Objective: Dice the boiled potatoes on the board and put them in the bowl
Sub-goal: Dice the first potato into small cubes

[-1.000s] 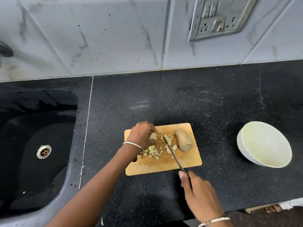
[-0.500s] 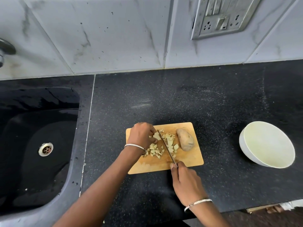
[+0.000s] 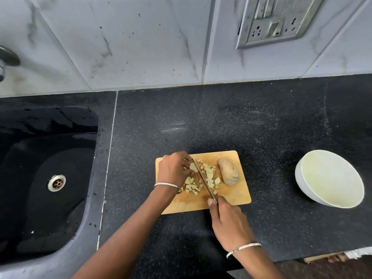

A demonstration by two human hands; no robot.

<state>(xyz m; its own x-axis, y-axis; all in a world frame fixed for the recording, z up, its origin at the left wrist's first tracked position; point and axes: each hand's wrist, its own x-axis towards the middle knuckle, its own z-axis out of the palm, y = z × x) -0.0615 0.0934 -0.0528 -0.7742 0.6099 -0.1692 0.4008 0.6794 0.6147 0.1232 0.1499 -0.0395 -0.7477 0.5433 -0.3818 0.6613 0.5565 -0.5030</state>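
On the wooden board [image 3: 239, 190], mid-bench [image 3: 261, 127]: one whole potato [image 3: 229, 172] at right, pale dice [image 3: 191, 186] scattered left of it. Left hand [image 3: 174, 168], fingers curled onto one potato chunk [image 3: 193, 167]; right hand [image 3: 229, 222], fingers clamped round one knife [image 3: 203, 180], blade slanting across the dice. Dark speckled stone beneath, marbled tiles behind. One white bowl [image 3: 302, 178] well apart at right, one black sink [image 3: 60, 121] at left, one socket plate [image 3: 277, 21] on the wall.

Counts on the surface [image 3: 261, 127]
One board [image 3: 231, 198], one knife [image 3: 203, 179] in the right hand [image 3: 229, 224], one chunk [image 3: 193, 167] in the left hand [image 3: 173, 168], one whole potato [image 3: 229, 172], one bowl [image 3: 332, 178] right of both; cubes [image 3: 191, 186] uncountable.
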